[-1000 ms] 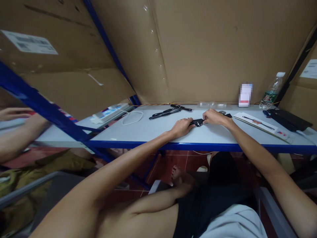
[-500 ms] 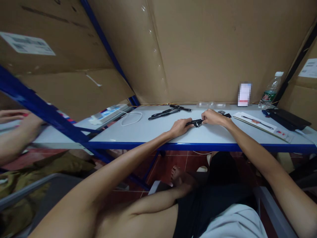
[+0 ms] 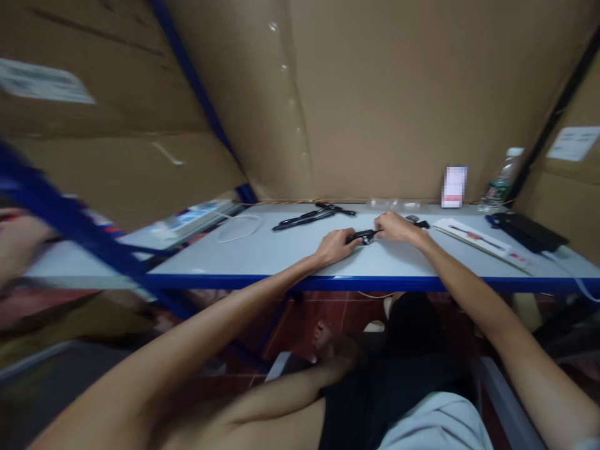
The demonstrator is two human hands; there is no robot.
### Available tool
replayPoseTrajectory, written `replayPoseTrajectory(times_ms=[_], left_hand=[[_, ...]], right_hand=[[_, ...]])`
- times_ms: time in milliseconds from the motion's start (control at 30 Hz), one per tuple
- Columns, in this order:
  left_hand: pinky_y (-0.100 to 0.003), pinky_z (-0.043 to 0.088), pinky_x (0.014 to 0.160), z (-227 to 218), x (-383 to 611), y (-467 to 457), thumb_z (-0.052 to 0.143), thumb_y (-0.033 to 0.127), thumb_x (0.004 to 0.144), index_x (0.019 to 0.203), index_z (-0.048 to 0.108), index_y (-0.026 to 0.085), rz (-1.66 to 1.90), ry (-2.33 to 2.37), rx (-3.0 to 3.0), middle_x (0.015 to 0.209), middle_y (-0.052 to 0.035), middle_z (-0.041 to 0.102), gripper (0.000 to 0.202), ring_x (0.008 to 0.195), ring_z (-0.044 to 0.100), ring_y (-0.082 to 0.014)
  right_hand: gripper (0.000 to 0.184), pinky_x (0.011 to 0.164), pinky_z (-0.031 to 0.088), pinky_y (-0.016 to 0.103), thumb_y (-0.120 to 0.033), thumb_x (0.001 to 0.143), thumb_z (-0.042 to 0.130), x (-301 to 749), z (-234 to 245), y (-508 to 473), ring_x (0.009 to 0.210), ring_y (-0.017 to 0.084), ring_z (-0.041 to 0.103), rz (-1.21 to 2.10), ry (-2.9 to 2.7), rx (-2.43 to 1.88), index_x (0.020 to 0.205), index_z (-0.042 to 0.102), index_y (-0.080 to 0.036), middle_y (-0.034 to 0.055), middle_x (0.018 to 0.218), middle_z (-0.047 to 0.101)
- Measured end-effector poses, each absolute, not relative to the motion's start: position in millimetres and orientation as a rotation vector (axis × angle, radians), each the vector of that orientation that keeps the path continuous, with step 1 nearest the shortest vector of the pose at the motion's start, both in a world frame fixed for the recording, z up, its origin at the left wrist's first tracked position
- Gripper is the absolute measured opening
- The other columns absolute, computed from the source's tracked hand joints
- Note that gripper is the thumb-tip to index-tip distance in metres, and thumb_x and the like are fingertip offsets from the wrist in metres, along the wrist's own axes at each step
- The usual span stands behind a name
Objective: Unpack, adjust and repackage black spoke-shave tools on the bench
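Observation:
My left hand (image 3: 336,247) rests low over the white tabletop, its fingers closed on one end of a small black piece (image 3: 364,236). At the other end, my right hand (image 3: 396,227) is closed in a pinch on its thin tip. Blur and the fingers hide what kind of thing it is. Behind my left hand lies a folded bundle of black cords or straps (image 3: 307,217). Just beyond my right hand sits a small dark piece with a grey part (image 3: 420,223).
Rightward lie a flat white package (image 3: 482,244), a black case (image 3: 529,231), a lit phone (image 3: 454,187) and a water bottle (image 3: 499,184). Clear plastic pieces (image 3: 394,205) lie along the back. At left are a power strip (image 3: 199,219), a blue post (image 3: 84,219) and another person's arm (image 3: 23,244).
The whole view has shifted a little. The black piece has turned slightly between my hands, and the white mark on it no longer shows clearly. Both hands keep their hold.

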State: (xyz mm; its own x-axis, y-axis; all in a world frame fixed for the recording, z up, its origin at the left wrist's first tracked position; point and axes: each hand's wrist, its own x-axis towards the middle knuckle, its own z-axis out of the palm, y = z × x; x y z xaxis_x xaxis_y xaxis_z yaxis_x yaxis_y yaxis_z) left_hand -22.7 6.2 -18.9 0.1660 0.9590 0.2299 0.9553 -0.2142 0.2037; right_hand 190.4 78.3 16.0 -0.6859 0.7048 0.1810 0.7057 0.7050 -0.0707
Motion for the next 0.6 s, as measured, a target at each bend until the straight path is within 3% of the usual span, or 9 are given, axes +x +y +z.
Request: replayPoseTrajectory(times_ms=[267, 400, 600], left_hand=[[-0.031, 0.039, 0.071, -20.5, -20.5, 4.9, 0.045, 0.048, 0.101, 0.104, 0.072, 0.023, 0.494, 2.062, 2.359, 0.097, -0.0111, 0.076, 0.037, 0.092, 0.069, -0.0279], [-0.031, 0.039, 0.071, -19.4, -23.3, 4.9, 0.044, 0.049, 0.102, 0.107, 0.071, 0.025, 0.554, 2.122, 2.313, 0.097, -0.0109, 0.076, 0.037, 0.092, 0.069, -0.0284], [-0.031, 0.04, 0.072, -19.9, -23.6, 5.8, 0.045, 0.05, 0.101, 0.112, 0.072, 0.024, 0.489, 2.069, 2.378, 0.098, -0.0113, 0.077, 0.039, 0.092, 0.07, -0.0292]], right_hand=[[0.018, 0.075, 0.039, 0.028, -0.021, 0.091, 0.062, 186.0, 22.3, 62.2, 0.092, 0.022, 0.065, -0.063, -2.582, -1.08, 0.102, 0.075, -0.016, 0.0123, 0.108, 0.074], [0.023, 0.073, 0.039, 0.03, -0.023, 0.096, 0.054, 181.3, 23.8, 52.2, 0.085, 0.023, 0.066, -0.088, -2.563, -1.152, 0.096, 0.076, -0.018, 0.0101, 0.094, 0.075], [0.025, 0.079, 0.042, 0.029, -0.023, 0.097, 0.055, 187.9, 19.2, 63.2, 0.1, 0.025, 0.067, -0.034, -2.52, -1.2, 0.104, 0.078, -0.018, 0.0124, 0.109, 0.076]])
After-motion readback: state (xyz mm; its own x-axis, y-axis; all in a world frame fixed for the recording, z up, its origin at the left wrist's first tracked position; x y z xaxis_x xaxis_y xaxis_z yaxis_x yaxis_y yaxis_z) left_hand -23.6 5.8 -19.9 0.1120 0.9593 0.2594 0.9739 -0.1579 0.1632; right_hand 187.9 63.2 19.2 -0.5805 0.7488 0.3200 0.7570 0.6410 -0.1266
